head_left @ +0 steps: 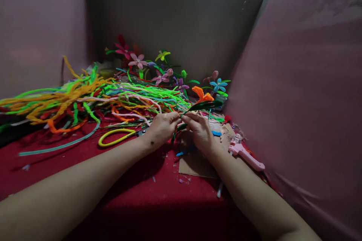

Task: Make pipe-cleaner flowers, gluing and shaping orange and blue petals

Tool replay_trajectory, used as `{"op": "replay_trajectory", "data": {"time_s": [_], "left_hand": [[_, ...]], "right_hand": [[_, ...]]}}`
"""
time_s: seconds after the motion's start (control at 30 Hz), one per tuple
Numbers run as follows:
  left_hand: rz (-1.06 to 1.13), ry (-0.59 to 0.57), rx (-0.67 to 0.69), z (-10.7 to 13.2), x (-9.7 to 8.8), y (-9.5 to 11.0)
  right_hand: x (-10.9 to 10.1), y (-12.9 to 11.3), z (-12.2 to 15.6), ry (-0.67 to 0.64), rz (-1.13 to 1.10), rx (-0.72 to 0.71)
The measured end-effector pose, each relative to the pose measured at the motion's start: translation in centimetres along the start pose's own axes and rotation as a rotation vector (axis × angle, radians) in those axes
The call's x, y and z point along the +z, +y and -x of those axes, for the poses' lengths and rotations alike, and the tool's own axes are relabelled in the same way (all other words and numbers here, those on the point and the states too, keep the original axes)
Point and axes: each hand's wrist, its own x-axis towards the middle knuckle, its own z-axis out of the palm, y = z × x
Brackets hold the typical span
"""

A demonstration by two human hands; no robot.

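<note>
My left hand and my right hand meet over the middle of the table, fingertips pinched close together. Between them they grip a dark green pipe cleaner, bent into a long leaf-like loop that sticks out up and to the right. Its lower end hangs below my fingers. Just above the loop shows an orange pipe-cleaner flower; whether it joins the green piece I cannot tell. Yellow-handled scissors lie left of my left wrist, their blades partly hidden by it.
Loose pipe cleaners in many colours pile up on the left of the red cloth. Several finished flowers stand behind. Right of my hands are a cardboard piece, a pink glue gun and a pink wall covering.
</note>
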Motion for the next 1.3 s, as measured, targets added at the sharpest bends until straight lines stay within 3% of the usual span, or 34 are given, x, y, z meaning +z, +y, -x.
{"op": "replay_trajectory", "data": {"time_s": [0.1,0.23,0.4,0.5,0.6,0.73,0.83,0.97,1.13,1.3], "left_hand": [[0.395,-0.146,-0.171,-0.4,-0.3,0.5],[0.642,-0.251,-0.243,-0.4,-0.5,0.5],[1.094,-0.499,-0.318,-0.1,-1.1,0.0],[1.153,-0.602,-0.305,-0.2,-1.4,0.1],[0.876,-0.499,-0.235,-0.3,-1.3,0.4],[0.169,-0.089,0.063,-0.3,-0.6,-0.1],[-0.041,0.055,0.184,-0.2,-0.3,-0.6],[0.29,-0.074,-0.026,-0.4,-0.5,-0.2],[0.743,-0.262,-0.223,-0.5,-0.7,0.3],[1.072,-0.435,-0.373,-0.6,-0.9,-0.7]], "right_hand": [[0.2,0.1,0.0,-0.018,-0.152,0.108],[0.1,0.6,-0.5,-0.043,-0.342,0.215],[-0.3,0.4,-0.6,-0.177,-0.463,0.176],[-0.4,0.1,-0.6,-0.25,-0.434,0.148],[-0.5,0.3,-0.7,-0.101,-0.389,0.153],[-0.3,0.7,-0.8,0.054,-0.351,0.186],[-0.1,1.0,-0.6,0.071,-0.305,0.167],[-0.1,1.0,-0.5,-0.003,-0.294,0.11],[-0.5,0.9,-0.8,-0.186,-0.352,0.144],[-0.8,1.1,-1.0,-0.207,-0.368,0.145]]}}
